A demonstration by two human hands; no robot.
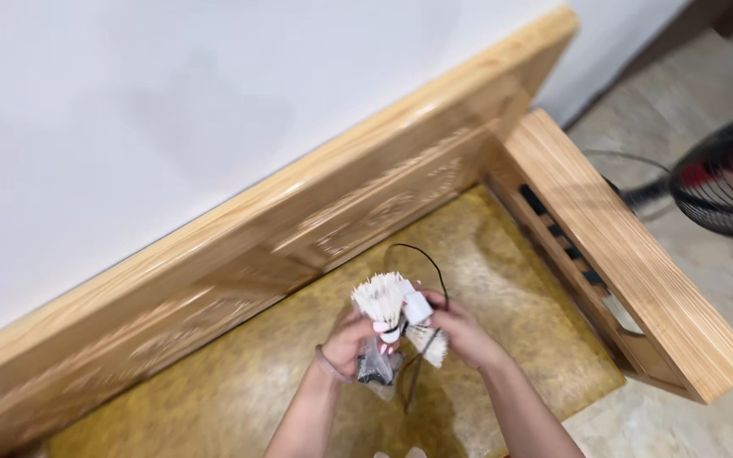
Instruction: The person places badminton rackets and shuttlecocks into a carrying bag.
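Observation:
My left hand (pixel 351 343) grips a white feathered shuttlecock (pixel 381 298) together with a crumpled clear plastic bag holding something dark (pixel 375 371). My right hand (pixel 460 331) holds a second white shuttlecock (pixel 428 343) and a small white block like a charger plug (pixel 417 309). A thin black cable (pixel 422 259) loops up from between the hands. Both hands meet over the yellowish seat cushion (pixel 239 390) of a wooden bench. A bracelet circles my left wrist.
The bench has a carved wooden backrest (pixel 299 212) against a white wall and a slatted wooden armrest (pixel 621 254) on the right. A black standing fan (pixel 723 182) stands on the tiled floor (pixel 706 424) at the far right.

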